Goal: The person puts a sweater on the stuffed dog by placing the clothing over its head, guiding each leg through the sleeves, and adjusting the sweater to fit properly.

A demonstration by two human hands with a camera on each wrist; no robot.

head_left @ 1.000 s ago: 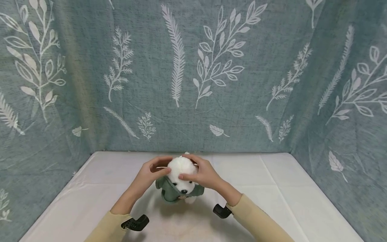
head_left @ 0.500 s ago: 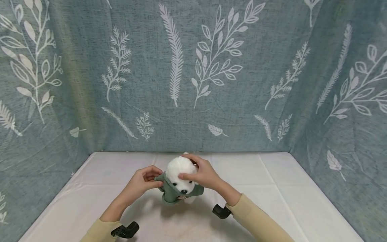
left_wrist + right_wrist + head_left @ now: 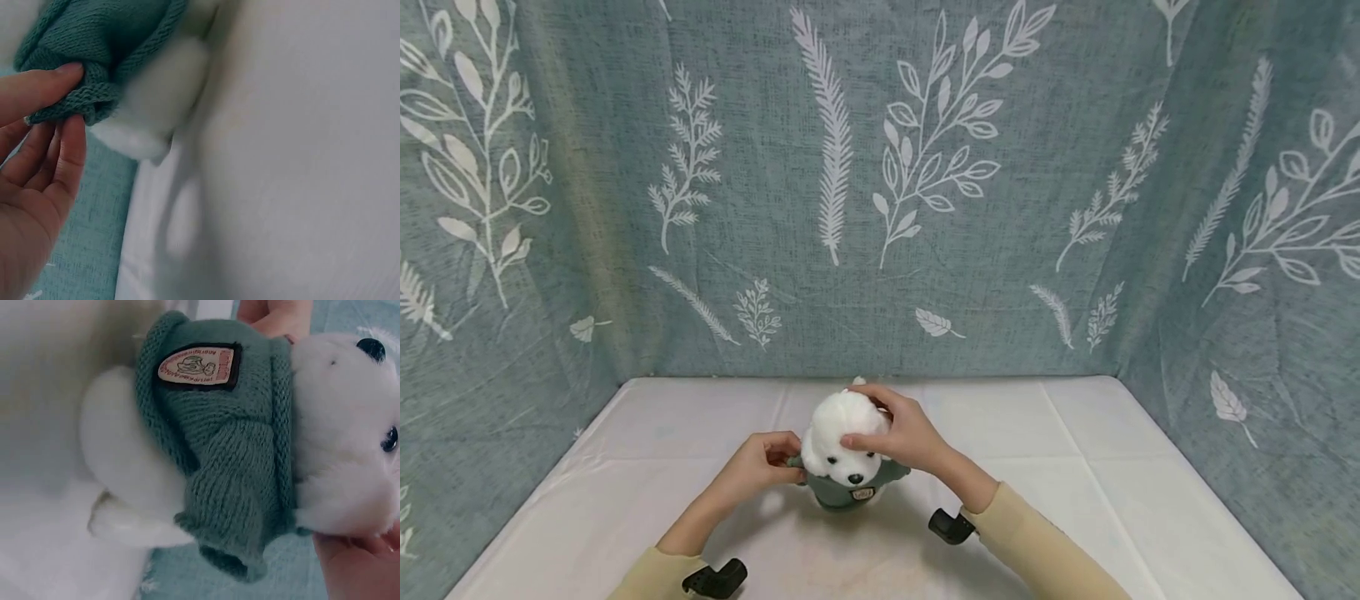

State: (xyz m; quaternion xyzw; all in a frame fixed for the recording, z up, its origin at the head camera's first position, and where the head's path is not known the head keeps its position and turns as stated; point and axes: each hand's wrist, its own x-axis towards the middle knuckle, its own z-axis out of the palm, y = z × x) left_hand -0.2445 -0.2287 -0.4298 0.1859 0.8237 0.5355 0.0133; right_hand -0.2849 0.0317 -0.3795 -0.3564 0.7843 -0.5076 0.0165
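A white plush dog (image 3: 838, 414) in a green knitted sweater (image 3: 835, 493) sits upright on the table, facing me. My left hand (image 3: 763, 460) pinches the sweater's sleeve cuff (image 3: 78, 103) between thumb and fingers, at the dog's side on my left. Across the dog's head, my right hand (image 3: 904, 432) curls with its thumb on the forehead and its fingers behind. In the right wrist view the other sleeve (image 3: 228, 494) hangs with its cuff open, and no paw shows in it. A stitched patch (image 3: 199, 365) marks the sweater's front. White plush legs (image 3: 125, 437) stick out below the hem.
White cloth (image 3: 1037, 517) covers the table. Blue-green curtain (image 3: 880, 192) with pale leaf prints hangs behind and on both sides. Black wrist cameras (image 3: 951, 527) are strapped near both beige sleeves.
My left hand has left the dog's head and moved down to the sweater's sleeve. The sweater sits straighter, lower at the face, and its patch shows more. My right hand stays on the head.
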